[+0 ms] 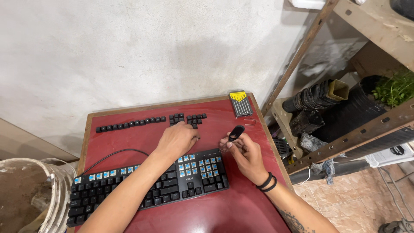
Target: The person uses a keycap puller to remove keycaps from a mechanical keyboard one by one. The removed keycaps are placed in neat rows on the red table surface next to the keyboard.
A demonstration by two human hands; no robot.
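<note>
- From the head view, we see our left hand [177,140] lying palm-down on the red counter [241,207], fingers loosely curled, its tips reaching the nearest of the loose keycaps [188,119]; we cannot tell whether it pinches one.
- Our right hand [243,151] is closed around a black keycap puller [236,133], held up just above the keyboard's top right corner.
- The keyboard [148,185] lies tilted across the counter near us; blue switches show bare along its top row and in the right block, while most other keys keep their caps.
- The loose keycaps sit in a row and a small cluster at the far side of the counter.
- A screwdriver set [240,103] in a yellow and grey case rests at the far right corner.
- A white bucket [51,194] stands left of the counter, a metal shelf [358,133] to the right.
</note>
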